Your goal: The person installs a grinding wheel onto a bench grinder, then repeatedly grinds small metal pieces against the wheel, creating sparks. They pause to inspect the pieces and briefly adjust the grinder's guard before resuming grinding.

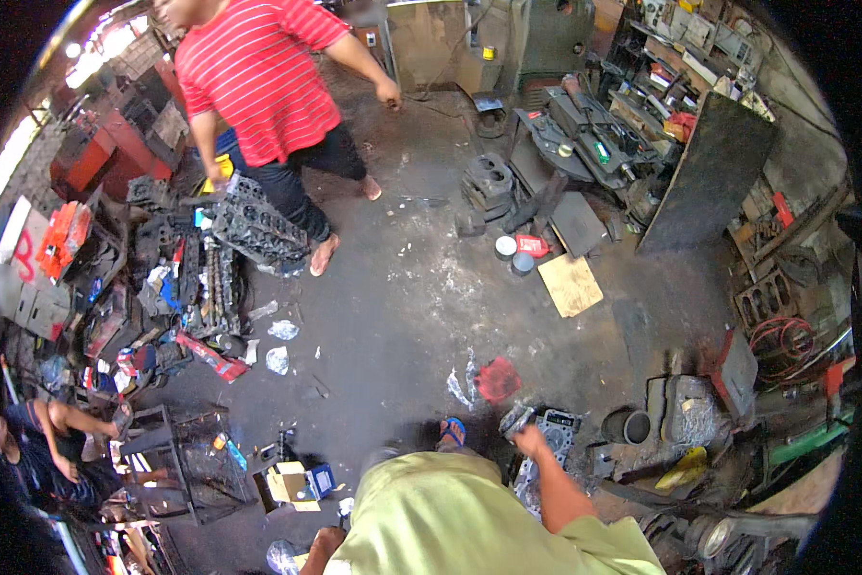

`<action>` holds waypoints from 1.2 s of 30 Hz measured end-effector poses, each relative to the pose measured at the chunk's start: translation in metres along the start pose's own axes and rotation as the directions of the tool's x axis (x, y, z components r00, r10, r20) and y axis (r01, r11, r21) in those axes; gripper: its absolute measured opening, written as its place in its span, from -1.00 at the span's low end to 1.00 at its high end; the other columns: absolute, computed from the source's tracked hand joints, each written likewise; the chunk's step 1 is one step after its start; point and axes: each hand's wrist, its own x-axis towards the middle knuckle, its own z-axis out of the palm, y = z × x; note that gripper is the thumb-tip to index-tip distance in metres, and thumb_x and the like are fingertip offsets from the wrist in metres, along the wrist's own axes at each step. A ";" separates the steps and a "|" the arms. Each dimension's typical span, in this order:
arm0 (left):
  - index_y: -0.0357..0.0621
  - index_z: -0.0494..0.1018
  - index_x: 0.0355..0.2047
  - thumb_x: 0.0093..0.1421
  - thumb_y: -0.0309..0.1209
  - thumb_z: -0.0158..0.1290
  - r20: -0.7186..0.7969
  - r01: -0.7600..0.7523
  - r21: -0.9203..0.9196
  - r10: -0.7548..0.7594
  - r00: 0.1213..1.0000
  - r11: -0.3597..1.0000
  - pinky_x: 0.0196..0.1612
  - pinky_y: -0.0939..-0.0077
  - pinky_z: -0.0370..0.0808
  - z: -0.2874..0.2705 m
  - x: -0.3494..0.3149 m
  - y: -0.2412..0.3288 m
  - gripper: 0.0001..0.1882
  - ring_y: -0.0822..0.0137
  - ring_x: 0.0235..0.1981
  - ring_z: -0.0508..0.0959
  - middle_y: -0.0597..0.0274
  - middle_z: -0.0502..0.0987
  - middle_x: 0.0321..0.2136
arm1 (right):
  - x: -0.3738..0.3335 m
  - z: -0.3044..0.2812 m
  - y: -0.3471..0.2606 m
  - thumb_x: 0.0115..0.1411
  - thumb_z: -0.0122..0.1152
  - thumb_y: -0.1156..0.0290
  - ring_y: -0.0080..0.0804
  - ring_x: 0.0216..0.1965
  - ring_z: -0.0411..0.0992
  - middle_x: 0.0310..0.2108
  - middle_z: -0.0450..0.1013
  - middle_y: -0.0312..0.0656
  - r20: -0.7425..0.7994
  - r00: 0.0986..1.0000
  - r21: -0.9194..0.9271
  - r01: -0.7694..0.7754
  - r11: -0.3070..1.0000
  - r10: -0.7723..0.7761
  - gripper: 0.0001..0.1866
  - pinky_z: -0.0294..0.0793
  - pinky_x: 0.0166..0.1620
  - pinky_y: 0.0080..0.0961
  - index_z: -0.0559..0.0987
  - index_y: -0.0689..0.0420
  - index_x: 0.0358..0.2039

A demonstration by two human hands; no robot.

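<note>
My right hand (529,442) is closed, with its knuckles up, over the left side of a grey metal engine block (558,433). Close beside its fingers is a smaller metal part (515,419); what the fingers grip is too small to make out. Down at the lower edge, my left hand (327,542) hangs beside my yellow-green shirt, its fingers mostly hidden. Nearest to it are a clear plastic bag (283,556) and an opened cardboard box (293,484) with a blue box (322,478) alongside. A red cloth (498,380) lies on the floor ahead of the block.
A person in a red striped shirt (258,81) walks at the far left, beside a large engine block (256,225). Another person (62,450) sits at the left. A cardboard sheet (570,286), cans (522,264) and a cylindrical metal container (627,425) stand or lie around the floor.
</note>
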 end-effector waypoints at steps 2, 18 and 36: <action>-0.18 0.54 -0.44 0.11 -0.35 -0.03 0.092 0.333 -0.464 -0.329 0.940 0.821 -0.34 0.17 0.55 -0.045 0.034 -0.004 -0.80 0.06 -0.34 0.60 -0.10 0.58 -0.39 | 0.058 -0.055 -0.064 0.05 0.12 0.29 -0.12 -0.42 0.54 -0.42 0.55 0.09 -0.011 0.994 0.050 0.113 0.992 -0.112 -0.69 0.48 -0.28 -0.26 0.60 0.29 -0.33; -0.22 0.59 -0.49 0.01 -0.22 0.02 0.056 0.044 -0.233 -0.032 0.998 0.971 -0.42 0.17 0.52 -0.448 0.432 -0.207 -0.69 0.07 -0.51 0.61 0.00 0.60 -0.53 | 0.219 -0.132 -0.153 -0.04 0.15 0.27 -0.04 -0.35 0.56 -0.37 0.56 0.08 -0.271 0.890 0.288 -0.287 0.914 0.365 -0.67 0.51 -0.26 -0.23 0.63 0.26 -0.36; -0.21 0.49 -0.41 0.18 -0.31 -0.06 -0.045 0.335 -0.561 -0.431 0.901 0.757 -0.67 0.23 0.42 -0.908 0.742 -0.287 -0.77 0.19 -0.68 0.54 0.08 0.50 -0.67 | 0.671 -0.291 -0.316 0.01 0.10 0.23 -0.22 -0.37 0.55 -0.40 0.57 0.01 0.054 0.929 0.312 -0.365 0.877 0.367 -0.65 0.49 -0.23 -0.28 0.63 0.19 -0.29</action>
